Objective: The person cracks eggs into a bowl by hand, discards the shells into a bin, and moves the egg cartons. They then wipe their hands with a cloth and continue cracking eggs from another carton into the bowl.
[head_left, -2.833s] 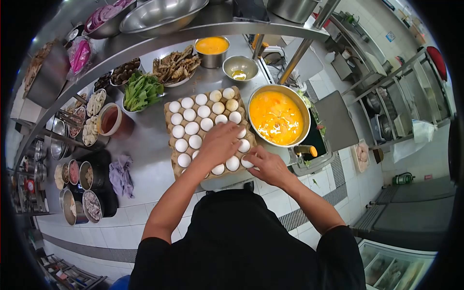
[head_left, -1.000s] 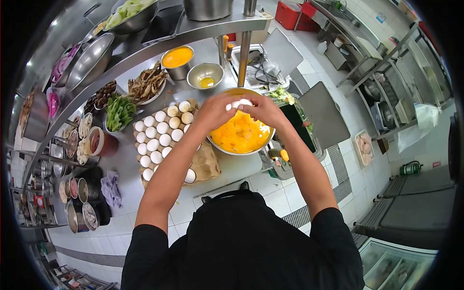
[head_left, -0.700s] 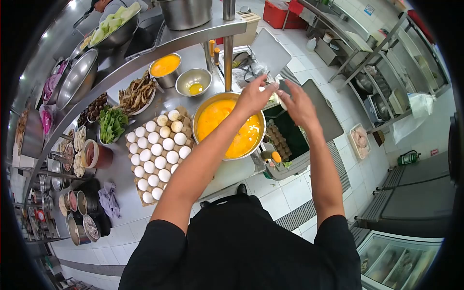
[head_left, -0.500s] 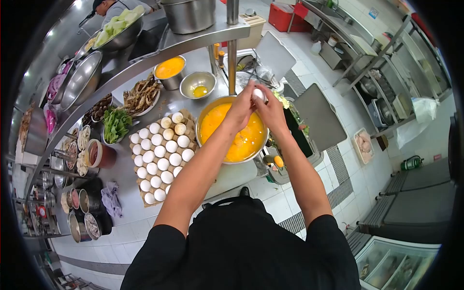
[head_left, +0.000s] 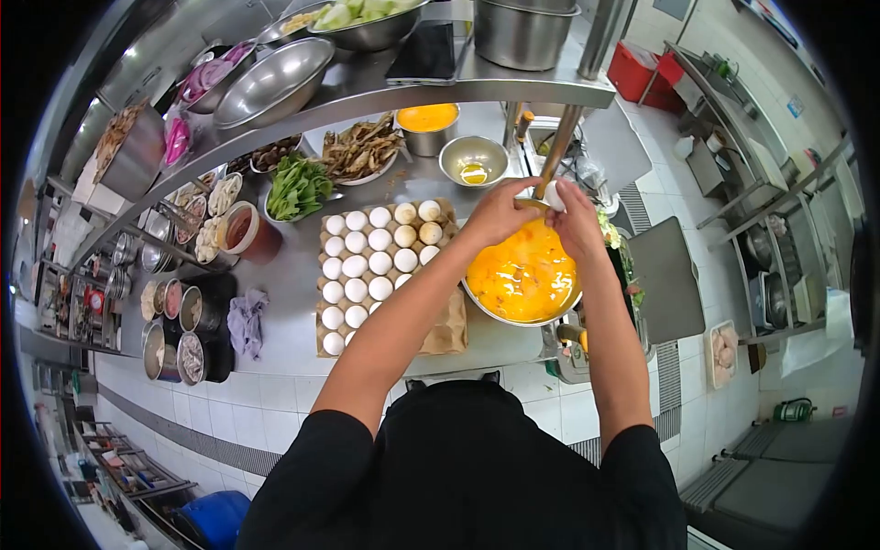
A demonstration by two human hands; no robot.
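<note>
A white egg or eggshell (head_left: 553, 195) is between the fingertips of my right hand (head_left: 577, 225), above the far rim of a metal bowl (head_left: 524, 323) full of yellow-orange beaten egg (head_left: 522, 270). Close beside it, my left hand (head_left: 502, 213) is closed with bent fingers over the same bowl; what those fingers hold, if anything, is hidden. Left of the bowl lies a cardboard tray (head_left: 447, 335) with rows of white eggs (head_left: 379, 264), some brown-stained, partly covered by my left forearm. A small metal bowl (head_left: 473, 161) with a little yellow liquid stands behind the hands.
A metal pot (head_left: 429, 137) of orange liquid, green leaves (head_left: 298, 186), dried brown food (head_left: 361, 151) and a red-brown container (head_left: 252, 234) stand on the counter. A metal shelf (head_left: 403, 93) with its post (head_left: 561, 151) rises beyond my hands. A purple cloth (head_left: 247, 323) lies at the left.
The view has turned left, so the counter things appear further right. My left hand has drawn slightly away from the egg, which stays at my right fingertips.
</note>
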